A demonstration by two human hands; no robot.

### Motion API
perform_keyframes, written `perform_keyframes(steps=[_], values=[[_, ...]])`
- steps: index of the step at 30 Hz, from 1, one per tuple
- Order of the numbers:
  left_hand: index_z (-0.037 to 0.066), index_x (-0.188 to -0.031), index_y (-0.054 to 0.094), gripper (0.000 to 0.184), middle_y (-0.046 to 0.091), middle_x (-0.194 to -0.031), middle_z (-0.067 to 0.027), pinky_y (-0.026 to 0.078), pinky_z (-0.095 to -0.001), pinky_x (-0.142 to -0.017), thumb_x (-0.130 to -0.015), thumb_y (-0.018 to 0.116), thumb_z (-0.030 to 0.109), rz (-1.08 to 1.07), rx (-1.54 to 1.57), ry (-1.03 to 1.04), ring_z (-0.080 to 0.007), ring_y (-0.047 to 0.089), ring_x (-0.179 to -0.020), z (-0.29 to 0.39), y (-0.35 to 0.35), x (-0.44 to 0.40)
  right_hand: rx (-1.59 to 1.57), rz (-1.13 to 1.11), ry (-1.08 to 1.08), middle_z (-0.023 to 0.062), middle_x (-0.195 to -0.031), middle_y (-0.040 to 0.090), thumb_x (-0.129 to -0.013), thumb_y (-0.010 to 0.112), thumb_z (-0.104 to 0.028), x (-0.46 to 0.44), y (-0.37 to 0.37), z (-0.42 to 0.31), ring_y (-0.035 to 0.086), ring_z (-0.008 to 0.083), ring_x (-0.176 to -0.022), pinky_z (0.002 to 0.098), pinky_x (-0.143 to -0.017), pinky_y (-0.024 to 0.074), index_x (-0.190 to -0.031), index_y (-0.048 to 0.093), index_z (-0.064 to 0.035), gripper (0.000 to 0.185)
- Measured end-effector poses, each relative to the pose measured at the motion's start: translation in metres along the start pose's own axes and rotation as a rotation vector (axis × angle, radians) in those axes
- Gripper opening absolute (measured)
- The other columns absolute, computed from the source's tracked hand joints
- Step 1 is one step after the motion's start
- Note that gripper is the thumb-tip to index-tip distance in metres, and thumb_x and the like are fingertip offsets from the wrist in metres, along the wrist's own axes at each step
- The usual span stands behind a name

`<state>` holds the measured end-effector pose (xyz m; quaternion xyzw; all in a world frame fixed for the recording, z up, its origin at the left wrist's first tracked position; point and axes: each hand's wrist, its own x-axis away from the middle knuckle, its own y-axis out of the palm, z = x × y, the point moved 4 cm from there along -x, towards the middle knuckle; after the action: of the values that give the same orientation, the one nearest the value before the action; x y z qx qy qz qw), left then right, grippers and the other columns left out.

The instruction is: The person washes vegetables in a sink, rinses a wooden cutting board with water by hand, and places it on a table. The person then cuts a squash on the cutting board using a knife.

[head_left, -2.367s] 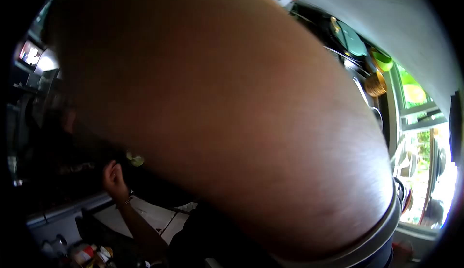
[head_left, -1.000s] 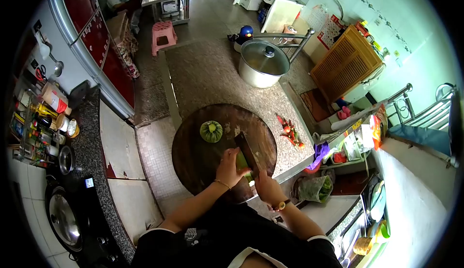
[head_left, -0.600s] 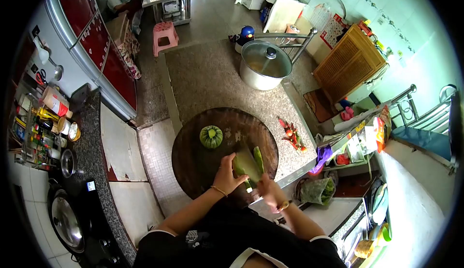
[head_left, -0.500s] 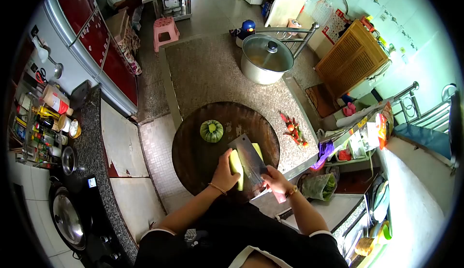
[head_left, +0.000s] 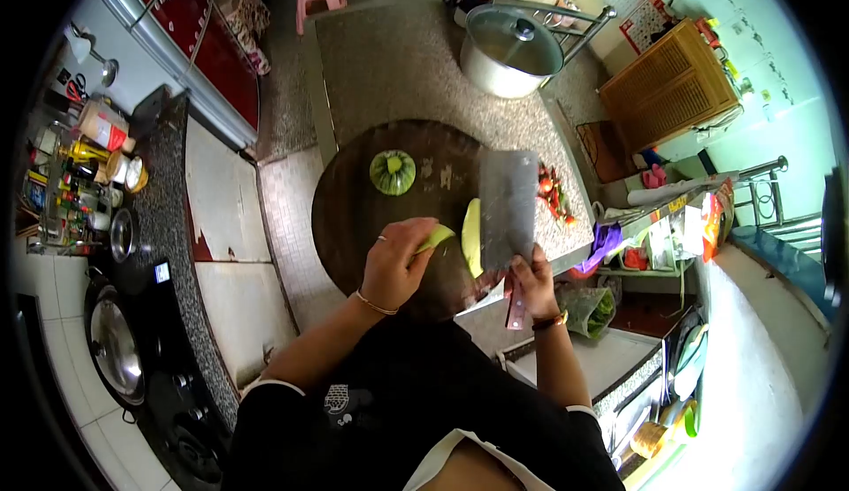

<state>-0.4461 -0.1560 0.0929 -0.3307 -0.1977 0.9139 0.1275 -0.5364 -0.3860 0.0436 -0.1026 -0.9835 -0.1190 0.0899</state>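
My left hand (head_left: 396,261) is closed around a pale green squash piece (head_left: 440,238) over the round wooden chopping board (head_left: 345,226). A second squash piece (head_left: 472,239) lies on the board just right of it. My right hand (head_left: 534,289) grips the handle of a cleaver (head_left: 508,208), its broad blade held up at the board's right side, apart from the squash pieces. Toward the back of the board sits a whole round striped green squash (head_left: 392,172). Small wet-looking scraps lie near it.
Red chillies (head_left: 554,195) lie on the stone counter (head_left: 380,57) right of the board, partly behind the blade. A lidded pot (head_left: 511,53) stands farther back. At left are a wok (head_left: 119,345) and bottles (head_left: 84,168); a bag of greens (head_left: 591,312) is at lower right.
The cleaver has come up from between the squash pieces and moved right. My left hand has shifted its squash piece left and turned it. The view has tilted downward.
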Motion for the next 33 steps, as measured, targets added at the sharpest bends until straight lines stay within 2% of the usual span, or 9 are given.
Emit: perform_keyframes(steps=[1,4,5,7,11,14,15,23,33], values=[[0.01,-0.108,0.059,0.037,0.061,-0.103,-0.0055,0.047,-0.0381,-0.084,-0.071,0.065,0.006,-0.031,-0.086,0.205,-0.0229,0.058,-0.093,0.004,0.004,0.002,-0.022,0.002,-0.027,0.0031,-0.076,0.056,-0.092,0.047,-0.009,0.002,0.001,-0.002,0.051,0.012,-0.047,0.0241,-0.045,0.0457,-0.109,0.048,-0.0059,0.017],[0.012,-0.103,0.061,0.031,0.061,-0.105,-0.0022,0.046,-0.0388,-0.087,-0.073,0.063,0.015,-0.137,-0.282,0.457,-0.0209,0.057,-0.099,0.0,0.029,0.03,-0.028,0.096,-0.055,0.0021,-0.073,0.055,-0.092,0.048,-0.006,0.002,0.009,-0.003,0.05,0.011,-0.047,0.0236,-0.044,0.0441,-0.108,0.048,-0.0058,0.016],[0.014,-0.099,0.063,0.026,0.06,-0.106,-0.0008,0.044,-0.0379,-0.091,-0.074,0.062,0.023,-0.204,-0.327,0.457,-0.0198,0.055,-0.105,-0.008,0.037,0.037,-0.026,0.095,-0.04,0.0021,-0.073,0.055,-0.092,0.048,-0.006,0.004,0.009,-0.002,0.05,0.011,-0.047,0.0236,-0.044,0.0441,-0.108,0.048,-0.0058,0.016],[0.012,-0.097,0.064,0.028,0.061,-0.105,-0.002,0.044,-0.0379,-0.09,-0.072,0.065,0.022,-0.238,-0.324,0.428,-0.0202,0.054,-0.105,-0.018,0.044,0.058,0.423,0.086,0.002,0.0021,-0.068,0.054,-0.089,0.051,-0.004,0.011,0.008,0.0,0.05,0.0096,-0.048,0.0241,-0.045,0.0433,-0.115,0.047,-0.0054,0.026],[0.006,-0.095,0.064,0.028,0.061,-0.104,-0.0056,0.045,-0.0393,-0.092,-0.071,0.069,0.019,-0.335,-0.192,0.305,-0.022,0.055,-0.106,-0.027,0.031,0.079,0.629,0.082,0.082,0.0054,-0.063,0.055,-0.087,0.054,-0.006,0.028,0.032,-0.015,0.054,0.0109,-0.051,0.0256,-0.05,0.0452,-0.124,0.043,-0.005,0.039],[0.003,-0.093,0.064,0.026,0.062,-0.104,-0.0081,0.046,-0.0402,-0.092,-0.072,0.069,0.015,-0.314,-0.194,0.326,-0.0236,0.057,-0.104,-0.035,0.017,0.083,1.14,-0.213,-0.41,0.0129,-0.08,0.063,-0.084,0.056,-0.005,0.034,0.047,-0.016,0.062,0.0264,-0.061,0.0327,-0.056,0.0491,-0.137,0.033,-0.0183,0.06],[0.003,-0.091,0.065,0.022,0.063,-0.102,-0.009,0.047,-0.039,-0.091,-0.072,0.069,0.012,-0.303,-0.221,0.345,-0.0235,0.058,-0.101,-0.037,0.012,0.083,1.236,-0.314,-0.438,0.0113,-0.087,0.063,-0.079,0.057,-0.003,0.035,0.048,-0.012,0.061,0.032,-0.067,0.036,-0.058,0.0503,-0.139,0.029,-0.023,0.069],[0.004,-0.086,0.066,0.013,0.065,-0.092,-0.0071,0.05,-0.0367,-0.085,-0.074,0.068,0.008,-0.086,-0.221,0.041,-0.0232,0.063,-0.089,-0.071,-0.016,0.077,1.426,-0.497,-0.366,0.0067,-0.074,0.058,-0.073,0.058,0.003,0.032,0.061,-0.022,0.059,0.0273,-0.06,0.0365,-0.053,0.0486,-0.141,0.025,-0.0236,0.08],[0.003,-0.087,0.066,0.014,0.065,-0.092,-0.0073,0.051,-0.0354,-0.082,-0.074,0.068,0.007,-0.086,-0.197,0.023,-0.024,0.062,-0.088,-0.074,-0.014,0.065,1.434,-0.469,-0.179,0.0087,-0.079,0.057,-0.078,0.052,0.0,0.044,0.066,-0.017,0.058,0.0312,-0.059,0.0402,-0.05,0.0464,-0.14,0.024,-0.0265,0.073]])
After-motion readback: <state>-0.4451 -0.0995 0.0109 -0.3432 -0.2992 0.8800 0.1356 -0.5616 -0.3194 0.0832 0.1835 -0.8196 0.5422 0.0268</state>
